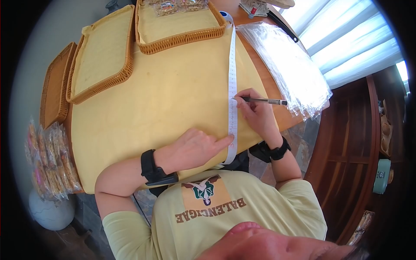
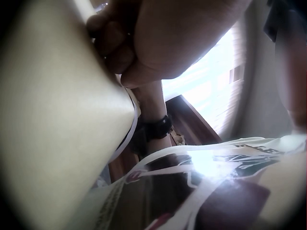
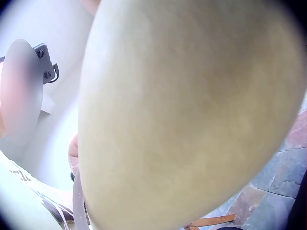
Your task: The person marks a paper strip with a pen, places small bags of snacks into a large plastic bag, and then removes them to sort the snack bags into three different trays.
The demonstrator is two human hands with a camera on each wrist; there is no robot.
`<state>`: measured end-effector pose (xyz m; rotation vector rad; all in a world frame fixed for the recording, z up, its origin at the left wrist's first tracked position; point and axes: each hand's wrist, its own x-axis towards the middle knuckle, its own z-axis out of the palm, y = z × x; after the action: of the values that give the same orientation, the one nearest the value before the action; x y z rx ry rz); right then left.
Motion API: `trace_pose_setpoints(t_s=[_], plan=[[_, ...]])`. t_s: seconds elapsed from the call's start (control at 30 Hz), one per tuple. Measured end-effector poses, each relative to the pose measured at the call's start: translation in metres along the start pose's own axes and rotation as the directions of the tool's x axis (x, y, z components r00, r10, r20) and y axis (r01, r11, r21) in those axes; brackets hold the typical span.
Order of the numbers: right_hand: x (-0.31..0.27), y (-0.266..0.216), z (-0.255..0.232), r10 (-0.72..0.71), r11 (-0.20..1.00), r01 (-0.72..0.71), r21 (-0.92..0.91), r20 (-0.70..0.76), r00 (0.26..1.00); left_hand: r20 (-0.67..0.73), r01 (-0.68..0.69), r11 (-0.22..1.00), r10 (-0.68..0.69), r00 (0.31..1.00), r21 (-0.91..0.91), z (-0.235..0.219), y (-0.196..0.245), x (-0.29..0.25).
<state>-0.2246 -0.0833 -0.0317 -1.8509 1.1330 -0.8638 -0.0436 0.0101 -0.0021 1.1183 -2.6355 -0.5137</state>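
Pinching pen [image 1: 271,101] in right fingers [image 1: 249,92], touching tape [image 1: 232,78] with straight left forefinger [image 1: 224,141], before lined wicker tray [image 1: 184,42] holding wrapped packets [image 1: 167,8].

Matt and smooth, the pale yellow cover [image 1: 151,95] spread its soft sheen across the desk [image 1: 270,84], whose bare right edge showed smooth orange-brown wood! Over it ran the tape [image 1: 232,69], flat, white and smooth, and there was the pen [image 1: 262,100], slick dark plastic. Along the far edge, rough woven wicker in the baskets [image 1: 182,42]; by the right edge, crinkled clear plastic bags [image 1: 292,65], dazzlingly glossy! Shiny film wrapped the packets [image 1: 54,162] at the left edge, while the shirt [image 1: 264,190] was matt printed cloth.
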Motion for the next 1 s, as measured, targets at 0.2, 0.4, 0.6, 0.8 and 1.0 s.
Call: trace_pose_setpoints(t_s=[0.2,0.4,0.6,0.8,1.0], plan=[[0.000,-0.002,0.000,0.009,1.000,-0.009,0.009,0.000,1.000,0.000,-0.002,1.000,0.002,1.000,-0.005,0.001,-0.001,0.000],[0.000,0.001,0.000,-0.010,1.000,0.010,-0.002,0.000,1.000,0.013,0.008,1.000,-0.008,1.000,-0.002,0.001,0.000,0.000],[-0.002,0.001,-0.001,-0.004,1.000,0.004,0.000,0.012,1.000,0.008,0.006,1.000,-0.006,1.000,-0.007,0.001,0.000,0.000],[-0.004,-0.009,-0.006,0.078,0.991,-0.083,0.105,0.054,0.995,0.003,0.001,1.000,-0.001,1.000,-0.010,0.001,-0.001,0.000],[-0.001,-0.027,-0.032,0.079,0.973,-0.097,0.210,0.092,0.993,0.010,-0.003,1.000,0.003,1.000,-0.013,0.000,0.000,0.001]])
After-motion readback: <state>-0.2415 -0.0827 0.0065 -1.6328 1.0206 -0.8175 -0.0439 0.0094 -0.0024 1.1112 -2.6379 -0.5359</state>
